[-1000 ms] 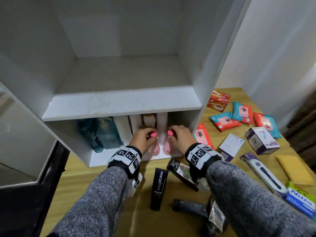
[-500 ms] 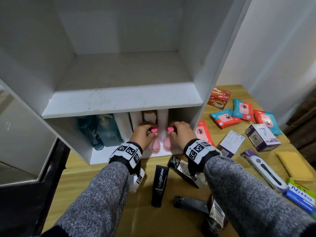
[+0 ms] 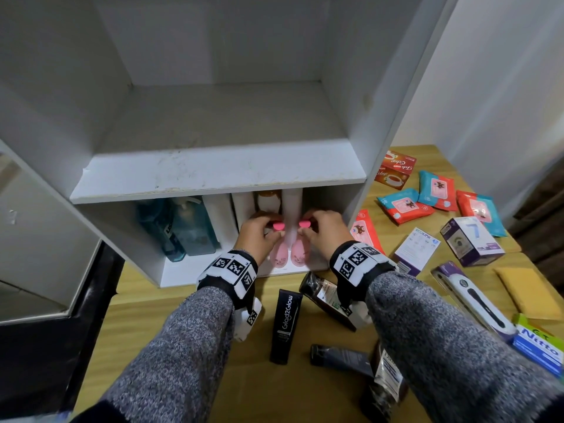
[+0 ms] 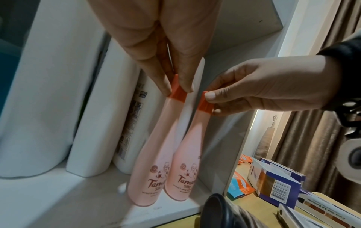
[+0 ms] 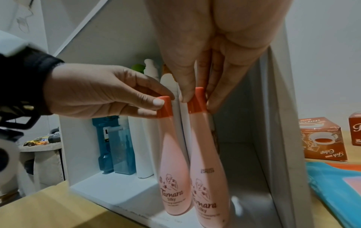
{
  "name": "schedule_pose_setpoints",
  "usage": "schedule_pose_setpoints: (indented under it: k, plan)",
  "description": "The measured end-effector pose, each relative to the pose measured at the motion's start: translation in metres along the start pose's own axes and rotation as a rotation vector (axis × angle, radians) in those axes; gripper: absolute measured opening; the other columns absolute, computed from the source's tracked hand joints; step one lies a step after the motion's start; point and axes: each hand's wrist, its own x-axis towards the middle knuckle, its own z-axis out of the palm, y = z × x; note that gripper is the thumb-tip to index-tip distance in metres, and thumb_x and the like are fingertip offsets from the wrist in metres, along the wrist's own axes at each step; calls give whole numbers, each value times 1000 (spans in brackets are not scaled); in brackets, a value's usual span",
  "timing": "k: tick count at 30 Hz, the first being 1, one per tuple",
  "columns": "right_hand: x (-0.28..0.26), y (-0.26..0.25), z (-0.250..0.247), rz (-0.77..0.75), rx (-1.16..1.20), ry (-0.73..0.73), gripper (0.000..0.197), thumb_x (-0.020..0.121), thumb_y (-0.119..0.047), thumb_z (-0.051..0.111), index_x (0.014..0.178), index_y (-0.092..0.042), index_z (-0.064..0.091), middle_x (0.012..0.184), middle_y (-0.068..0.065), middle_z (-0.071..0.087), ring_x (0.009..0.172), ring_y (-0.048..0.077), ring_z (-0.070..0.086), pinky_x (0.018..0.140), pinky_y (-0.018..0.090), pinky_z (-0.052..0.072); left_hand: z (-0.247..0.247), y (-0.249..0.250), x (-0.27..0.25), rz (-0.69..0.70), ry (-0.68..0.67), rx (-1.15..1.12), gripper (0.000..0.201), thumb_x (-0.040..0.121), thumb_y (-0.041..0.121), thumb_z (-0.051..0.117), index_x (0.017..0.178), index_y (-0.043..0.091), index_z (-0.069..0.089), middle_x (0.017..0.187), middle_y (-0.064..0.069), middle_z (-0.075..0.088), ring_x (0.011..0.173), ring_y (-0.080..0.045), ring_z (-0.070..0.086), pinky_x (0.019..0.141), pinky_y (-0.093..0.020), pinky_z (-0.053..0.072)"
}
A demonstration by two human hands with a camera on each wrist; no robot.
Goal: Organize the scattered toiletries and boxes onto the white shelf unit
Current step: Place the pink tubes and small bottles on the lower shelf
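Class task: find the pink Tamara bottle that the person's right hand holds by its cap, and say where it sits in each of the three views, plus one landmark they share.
Head: the right pink bottle stands low in the centre, on the bottom shelf.
Left wrist: it is right of centre, its cap pinched by the right hand.
Right wrist: it fills the lower middle.
Shared landmark: the left pink bottle alongside it.
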Motion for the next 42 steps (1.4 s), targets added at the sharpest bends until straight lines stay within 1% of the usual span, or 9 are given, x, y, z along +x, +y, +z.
schedule_pose_setpoints:
  k: [4,12,16,22,28,32,35,38,42]
  plan:
    - [-1,1,0,-13,21,15,33,85,-26,63,115,-11,60,115,15,61,103,30,61,93,38,51,0,1,-1,14,2,-1,36,83,11,66,118,5,60,116,-11,64,100,-16,58,82,-10,37]
    - [-3,1,-2,-27,-19,-26,37,86,-25,62,119,-10,57,121,17,58,109,32,58,94,40,49,2,4,-5,30,34,25,35,81,9,66,115,3,62,113,-15,64,104,-24,61,86,-16,40]
    - [-5,1,-7,-42,-26,-37,37,86,-22,61,120,-10,57,120,17,59,109,32,58,94,38,49,1,8,-7,27,54,34,34,81,8,66,115,3,62,113,-16,63,102,-25,61,84,-12,39]
    - [-19,7,-18,-122,37,-25,36,81,-11,65,117,-8,58,116,15,60,107,28,58,93,32,46,-5,20,-18,27,162,3,29,83,12,64,111,4,64,112,-16,59,102,-24,59,95,-28,46]
    - [-47,40,-27,-138,232,-6,21,80,5,54,98,0,63,82,9,59,78,21,57,77,30,50,9,36,-52,106,287,-69,17,85,11,62,100,5,66,100,-7,59,88,-13,56,78,-6,40]
    - [-62,82,-22,-72,141,-170,15,84,0,53,96,-4,63,81,5,59,75,17,56,70,21,48,44,38,-93,4,203,-75,15,84,16,64,98,11,65,96,0,60,84,-8,55,73,-8,43]
    - [-65,116,-13,-8,57,-282,14,84,-7,55,92,-16,61,91,9,63,86,25,61,84,36,54,78,42,-129,-79,79,-77,14,83,19,65,96,14,65,92,4,57,82,-7,54,75,-8,42]
    - [-66,140,-1,-13,-44,-363,19,81,-14,63,100,-14,60,94,7,60,89,24,56,86,35,49,115,52,-157,-119,-102,-59,16,83,20,66,96,12,65,89,8,53,79,-5,52,71,-5,39]
    - [-64,157,13,-104,-153,-429,29,77,-25,71,101,-14,57,100,7,58,91,21,53,79,31,43,162,69,-178,-202,-332,20,26,84,27,64,107,16,62,108,2,57,99,-11,54,86,-17,42]
